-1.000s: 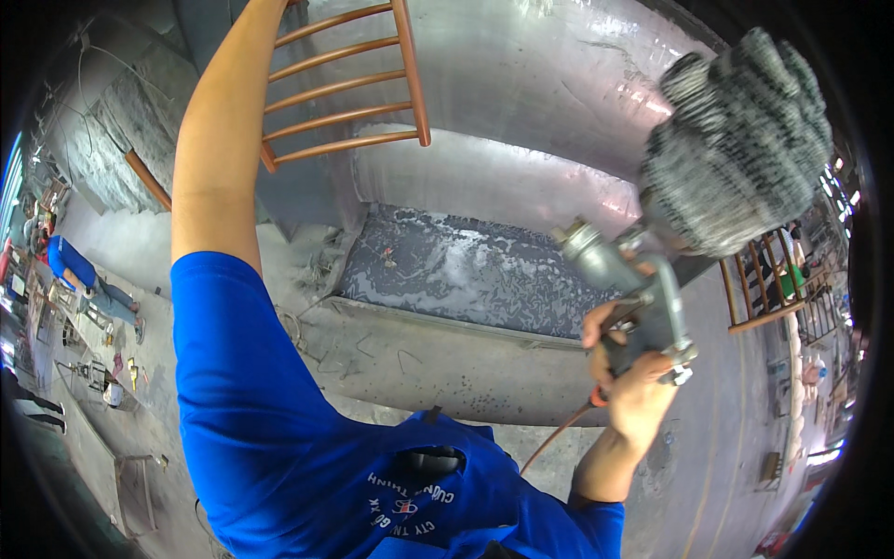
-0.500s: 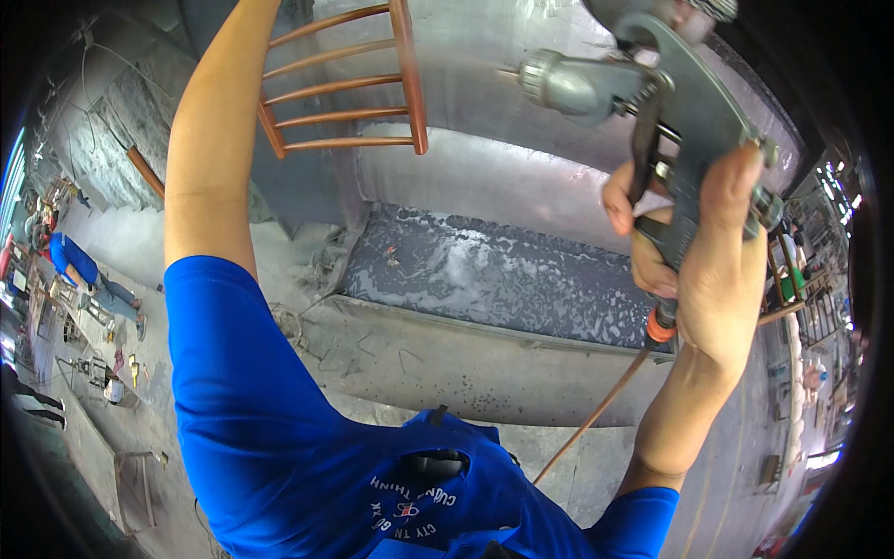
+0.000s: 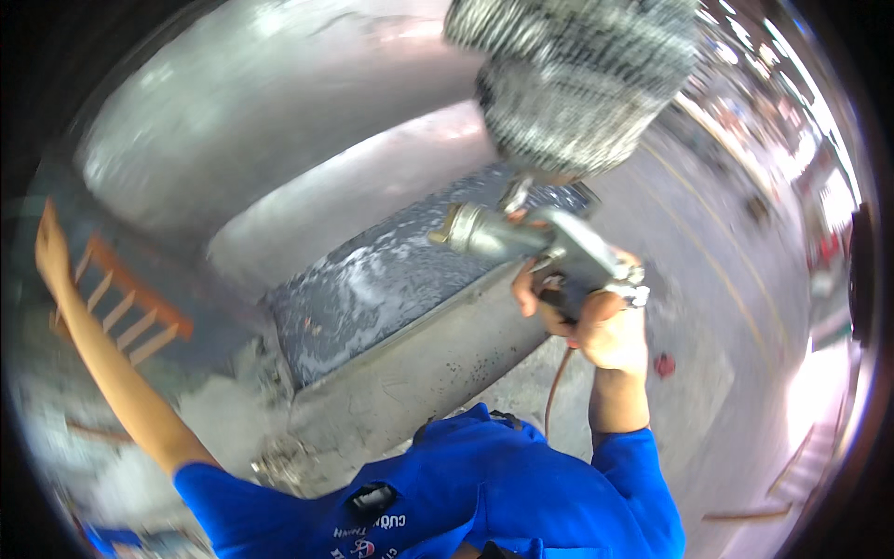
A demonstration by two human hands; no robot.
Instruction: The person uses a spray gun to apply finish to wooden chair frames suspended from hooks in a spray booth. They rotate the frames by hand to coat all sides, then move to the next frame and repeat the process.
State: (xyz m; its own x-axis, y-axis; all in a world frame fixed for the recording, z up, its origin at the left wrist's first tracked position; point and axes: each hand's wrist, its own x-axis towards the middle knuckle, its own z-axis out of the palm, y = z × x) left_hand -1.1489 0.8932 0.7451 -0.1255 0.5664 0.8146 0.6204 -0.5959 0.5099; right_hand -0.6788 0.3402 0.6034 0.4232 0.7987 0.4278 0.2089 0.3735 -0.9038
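My right hand is wrapped round the handle of a metal spray gun, its nozzle turned to the left. Above the gun sits a large cup covered in grey-and-white striped cloth, blurred by motion. From the handle a thin brown hose runs down towards my body. My left arm reaches out to the far left, where my left hand is beside a brown wooden slatted frame, like a chair back. The fingers of that hand are too small and blurred to make out, and whether it touches the frame is unclear.
Ahead lies a long trough of dark water with white foam, backed by a shiny metal wall. A small red object is on the concrete floor at right. A brown stick-like piece shows at lower right.
My view has swung to the right. The spray gun is lower and nearer the middle, and its cloth-covered cup now shows. The slatted frame appears farther left, and my left hand has come into view.
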